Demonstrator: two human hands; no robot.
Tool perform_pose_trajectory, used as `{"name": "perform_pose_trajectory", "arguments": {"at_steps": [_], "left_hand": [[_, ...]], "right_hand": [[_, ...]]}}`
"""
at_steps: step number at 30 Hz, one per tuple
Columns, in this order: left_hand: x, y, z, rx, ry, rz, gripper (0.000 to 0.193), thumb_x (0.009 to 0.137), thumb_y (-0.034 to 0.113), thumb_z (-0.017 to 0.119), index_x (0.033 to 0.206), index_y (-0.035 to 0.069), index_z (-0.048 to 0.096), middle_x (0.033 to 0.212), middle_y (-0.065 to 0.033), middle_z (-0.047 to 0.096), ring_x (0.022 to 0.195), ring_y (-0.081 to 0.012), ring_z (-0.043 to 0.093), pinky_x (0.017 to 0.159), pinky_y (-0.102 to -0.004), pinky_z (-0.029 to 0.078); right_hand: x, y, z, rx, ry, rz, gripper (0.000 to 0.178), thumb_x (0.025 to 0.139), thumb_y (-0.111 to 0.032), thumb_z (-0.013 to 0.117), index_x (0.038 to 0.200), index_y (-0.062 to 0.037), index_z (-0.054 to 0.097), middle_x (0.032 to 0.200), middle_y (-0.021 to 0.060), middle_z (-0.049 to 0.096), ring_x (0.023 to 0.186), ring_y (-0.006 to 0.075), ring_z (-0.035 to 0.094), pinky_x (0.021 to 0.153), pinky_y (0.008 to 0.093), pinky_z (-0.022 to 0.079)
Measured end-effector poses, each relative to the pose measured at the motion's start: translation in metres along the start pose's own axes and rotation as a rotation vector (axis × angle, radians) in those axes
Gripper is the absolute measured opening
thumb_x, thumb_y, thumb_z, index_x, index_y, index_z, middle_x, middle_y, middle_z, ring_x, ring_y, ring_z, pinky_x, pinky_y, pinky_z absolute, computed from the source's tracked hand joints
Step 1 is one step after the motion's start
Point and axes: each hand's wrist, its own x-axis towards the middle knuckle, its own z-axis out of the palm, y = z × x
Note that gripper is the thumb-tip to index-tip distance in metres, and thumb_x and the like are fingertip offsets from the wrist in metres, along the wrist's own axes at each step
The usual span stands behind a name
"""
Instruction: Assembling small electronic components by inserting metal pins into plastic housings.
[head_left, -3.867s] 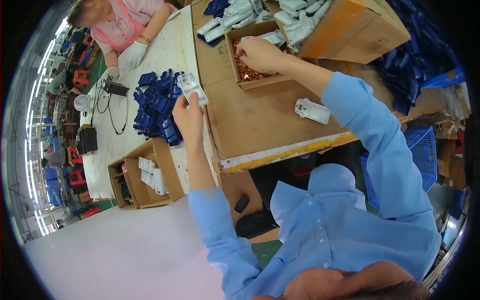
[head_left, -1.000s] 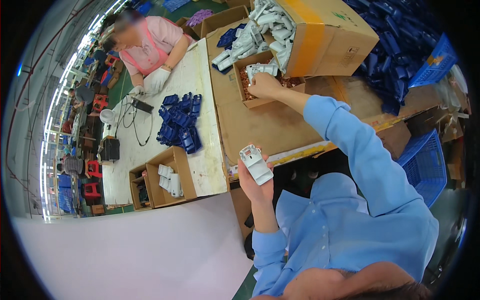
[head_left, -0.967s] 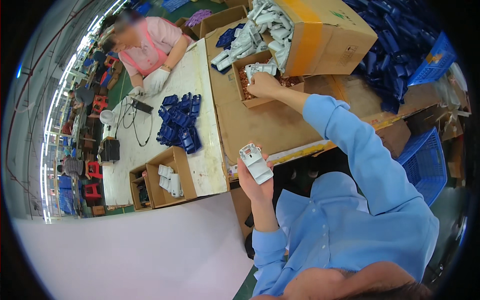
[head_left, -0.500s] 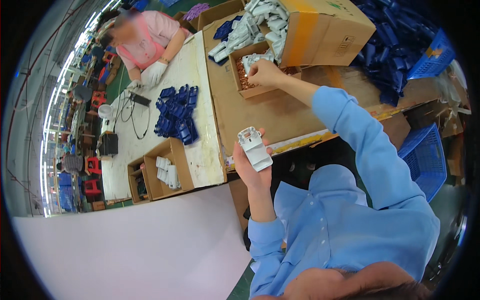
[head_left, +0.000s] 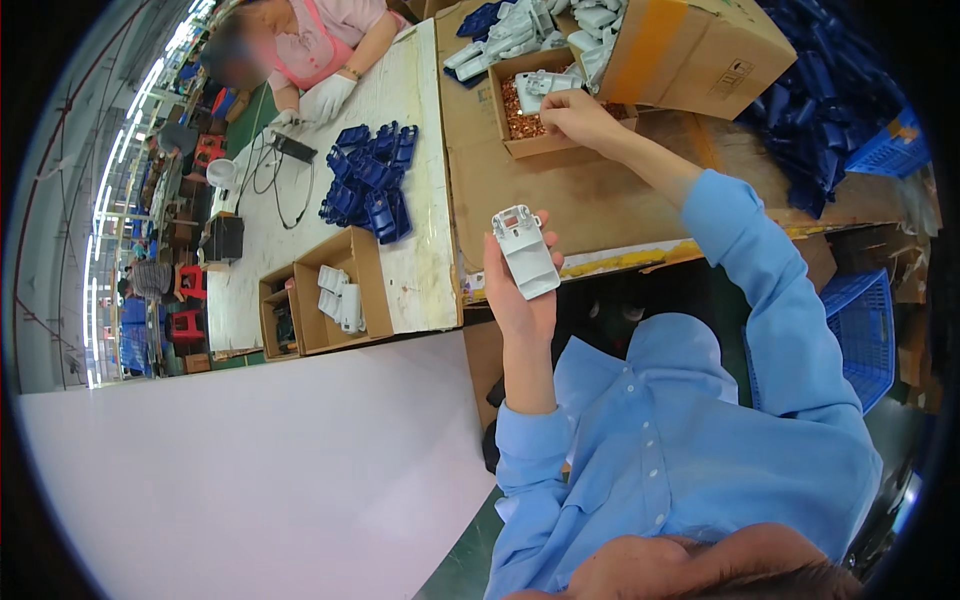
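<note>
A white plastic housing (head_left: 529, 262), with a small rectangular opening near its top end, rests in my left hand (head_left: 515, 312), the fingers curled round its sides. My right hand (head_left: 585, 118) is over the near side of a small cardboard box (head_left: 548, 147) filled with small copper-coloured pieces (head_left: 522, 124). The fingertips of that hand are pinched together, and whatever they hold is hidden or too small to name. Another white housing (head_left: 545, 88) lies on top of the copper pieces, just beyond my right fingers.
A large carton (head_left: 700, 55) lies tipped, white housings (head_left: 515, 30) heaped at its mouth. Dark blue parts are piled at the right (head_left: 830, 100) and on the white table (head_left: 370, 175). A divided box (head_left: 345, 250) holds white parts. Across the table sits a gloved co-worker (head_left: 325, 45).
The whole view has shifted, so the table appears higher and further right. My right hand has moved slightly right over the copper pieces; my left still holds the housing.
</note>
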Motion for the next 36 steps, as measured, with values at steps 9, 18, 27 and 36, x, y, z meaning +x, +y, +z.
{"name": "perform_pose_trajectory", "arguments": {"at_steps": [9, 18, 27, 36], "left_hand": [[0.002, -0.003, -0.003, 0.164, 0.100, 0.013, 0.043, 0.103, 0.038, 0.033, 0.124, 0.005, 0.051, 0.112, -0.0157, 0.062, 0.087, -0.0220, 0.063, 0.067, -0.0332, 0.053], [-0.007, -0.021, 0.001, 0.242, 0.124, -0.043, 0.039, 0.101, 0.036, 0.038, 0.113, 0.005, 0.058, 0.098, -0.0071, 0.066, 0.080, -0.0179, 0.064, 0.069, -0.0318, 0.052], [-0.018, -0.022, 0.009, 0.334, 0.113, -0.056, 0.040, 0.102, 0.034, 0.038, 0.116, 0.002, 0.056, 0.104, -0.0093, 0.064, 0.089, -0.0195, 0.065, 0.076, -0.0335, 0.055], [-0.024, -0.028, 0.014, 0.373, 0.079, -0.086, 0.041, 0.103, 0.037, 0.034, 0.126, 0.009, 0.052, 0.117, -0.0035, 0.060, 0.107, -0.0166, 0.058, 0.086, -0.0331, 0.048]], "right_hand": [[-0.099, -0.056, 0.008, 0.036, -0.342, -0.214, 0.004, 0.080, -0.005, 0.053, 0.081, -0.0032, 0.050, 0.069, -0.0018, 0.049, 0.066, 0.0061, 0.045, 0.058, 0.0236, 0.037], [-0.156, -0.063, 0.010, -0.026, -0.372, -0.180, 0.008, 0.077, -0.003, 0.061, 0.077, 0.0048, 0.060, 0.067, 0.0073, 0.064, 0.060, 0.0097, 0.060, 0.057, 0.0258, 0.047], [-0.163, -0.057, 0.010, -0.076, -0.255, -0.202, 0.008, 0.078, -0.004, 0.062, 0.080, 0.0036, 0.061, 0.067, 0.0028, 0.060, 0.064, 0.0062, 0.054, 0.057, 0.0242, 0.044], [-0.180, -0.044, 0.019, -0.321, -0.046, -0.609, 0.007, 0.085, -0.007, 0.057, 0.088, -0.0001, 0.057, 0.079, 0.0149, 0.061, 0.068, 0.0325, 0.061, 0.062, 0.0411, 0.047]]}}
